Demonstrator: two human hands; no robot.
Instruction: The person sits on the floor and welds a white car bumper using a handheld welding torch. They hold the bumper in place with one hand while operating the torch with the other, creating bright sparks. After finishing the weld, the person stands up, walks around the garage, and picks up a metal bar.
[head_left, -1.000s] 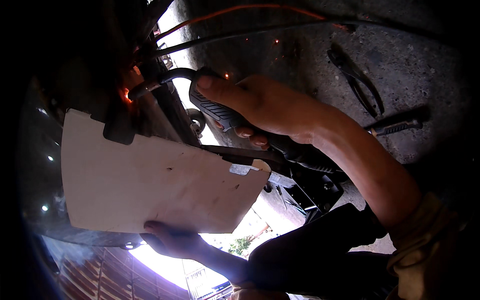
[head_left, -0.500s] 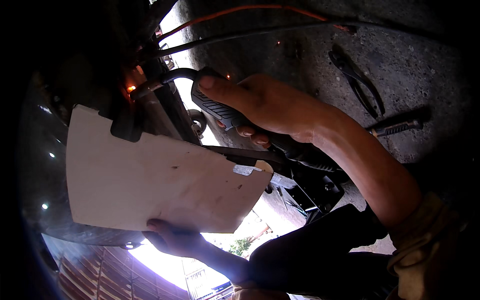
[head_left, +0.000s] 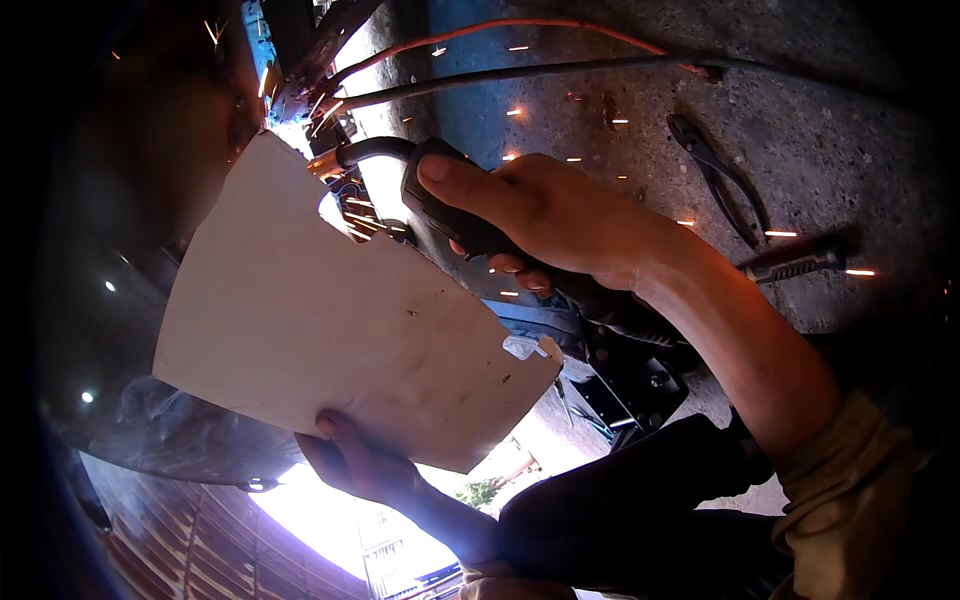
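My right hand grips the black handle of a welding torch, whose curved neck and copper tip point up and to the left at a metal joint. Bright blue-white light and orange sparks burst from that spot. My left hand holds a pale sheet of cardboard by its lower edge, tilted as a screen between my face and the arc. The sheet hides most of the metal work below the torch.
Black pliers lie on the rough concrete floor at upper right, with a dark-handled tool beside my forearm. An orange cable and a dark hose run across the top. A shiny curved metal surface fills the lower left.
The arc has flared up with many more sparks flying. The cardboard has risen and turned so that its top corner stands nearer the torch tip. My right hand stays on the torch.
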